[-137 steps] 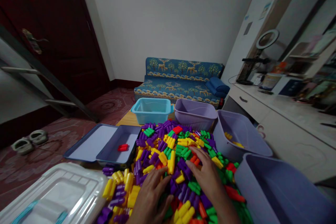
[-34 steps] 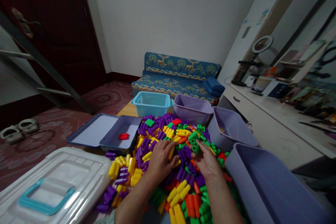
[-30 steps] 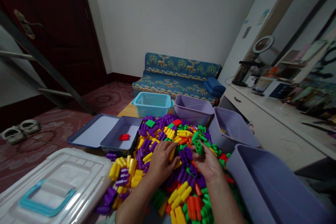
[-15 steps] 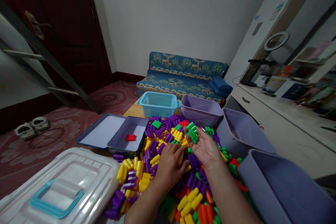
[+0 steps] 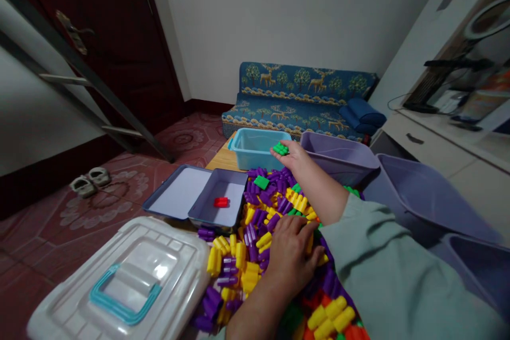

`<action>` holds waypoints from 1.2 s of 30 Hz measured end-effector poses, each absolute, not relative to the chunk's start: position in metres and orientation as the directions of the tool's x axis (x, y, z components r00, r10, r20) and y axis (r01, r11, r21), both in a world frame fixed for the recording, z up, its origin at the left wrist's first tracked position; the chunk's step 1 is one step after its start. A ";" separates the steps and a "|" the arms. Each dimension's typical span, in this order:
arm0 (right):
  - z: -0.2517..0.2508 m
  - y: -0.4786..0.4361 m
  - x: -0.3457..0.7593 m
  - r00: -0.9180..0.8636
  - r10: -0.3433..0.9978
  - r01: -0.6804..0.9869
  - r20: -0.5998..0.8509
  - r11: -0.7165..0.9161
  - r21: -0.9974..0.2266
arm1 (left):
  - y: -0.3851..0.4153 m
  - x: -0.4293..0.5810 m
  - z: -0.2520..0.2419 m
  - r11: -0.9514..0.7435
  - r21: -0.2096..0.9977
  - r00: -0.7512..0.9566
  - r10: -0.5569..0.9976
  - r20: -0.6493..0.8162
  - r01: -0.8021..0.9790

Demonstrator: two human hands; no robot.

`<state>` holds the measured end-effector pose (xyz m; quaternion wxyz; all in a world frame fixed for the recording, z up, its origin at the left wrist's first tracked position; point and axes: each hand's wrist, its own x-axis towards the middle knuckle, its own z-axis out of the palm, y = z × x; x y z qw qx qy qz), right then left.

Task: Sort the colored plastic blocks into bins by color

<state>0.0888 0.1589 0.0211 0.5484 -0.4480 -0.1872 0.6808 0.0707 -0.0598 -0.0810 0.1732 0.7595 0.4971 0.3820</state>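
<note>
My right hand (image 5: 292, 155) reaches far forward, fingers closed round a green block (image 5: 281, 148), held right at the near rim of the light blue bin (image 5: 255, 144). My left hand (image 5: 290, 252) lies palm down, fingers spread, on the pile of yellow, purple, green and red blocks (image 5: 263, 223). A grey-green sleeve (image 5: 390, 271) covers my right forearm and hides the right part of the pile.
An open purple box (image 5: 217, 207) holds one red block (image 5: 221, 202). Purple bins (image 5: 338, 156) (image 5: 430, 202) line the back and right. A white lidded tub (image 5: 123, 281) sits at front left. A patterned sofa, a dark door and a ladder stand behind.
My right hand lifted a green block off the pile and carried it forward to the light blue bin. The left hand stayed on the pile. The camera moved forward and turned left.
</note>
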 end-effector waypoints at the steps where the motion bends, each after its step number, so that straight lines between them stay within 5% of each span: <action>1: 0.019 0.166 0.087 0.017 0.916 -0.579 -0.401 -0.318 -0.751 | -0.060 0.071 -0.081 -0.444 0.643 0.215 0.889 0.405 0.624; 21: 0.036 0.128 0.120 0.050 0.971 -0.577 -0.232 -0.162 -0.801 | -0.058 0.068 -0.080 -0.457 0.625 0.239 0.883 0.403 0.633; 25: 0.043 0.064 0.160 -0.071 0.997 -0.429 0.029 -0.004 -0.903 | -0.058 0.067 -0.079 -0.470 0.609 0.258 0.877 0.406 0.638; 28: 0.046 0.008 0.198 -0.056 0.994 -0.286 0.097 0.077 -0.955 | -0.058 0.066 -0.078 -0.480 0.589 0.265 0.870 0.416 0.650; 36: 0.004 -0.093 0.283 0.347 0.929 0.000 0.131 0.140 -0.990 | -0.056 0.065 -0.082 -0.507 0.519 0.286 0.847 0.448 0.688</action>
